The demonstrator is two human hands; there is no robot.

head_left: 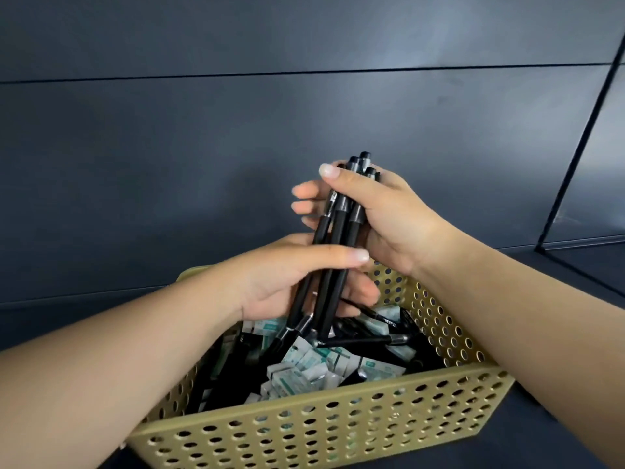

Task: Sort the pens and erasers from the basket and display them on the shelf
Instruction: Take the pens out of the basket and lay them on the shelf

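A bundle of black pens (pixel 338 231) stands nearly upright above the basket (pixel 324 424), its capped tops pointing up and its lower ends splaying out just over the contents. At least 3 pen tops show at the upper end. The right hand (pixel 382 214) wraps around the upper part of the bundle, thumb across the front and fingers curled behind. The left hand (pixel 291 279) grips the same bundle lower down, thumb lying across the front of the barrels and fingers curled under them. The 2 hands sit one above the other, close together, both clamped on the pens.

Below them, the gold perforated basket holds more black pens (pixel 368 340) lying loose among small white-and-green wrapped erasers (pixel 304 363). The basket rests on a dark shelf (pixel 575 265) with a dark back panel (pixel 203 147) behind it.
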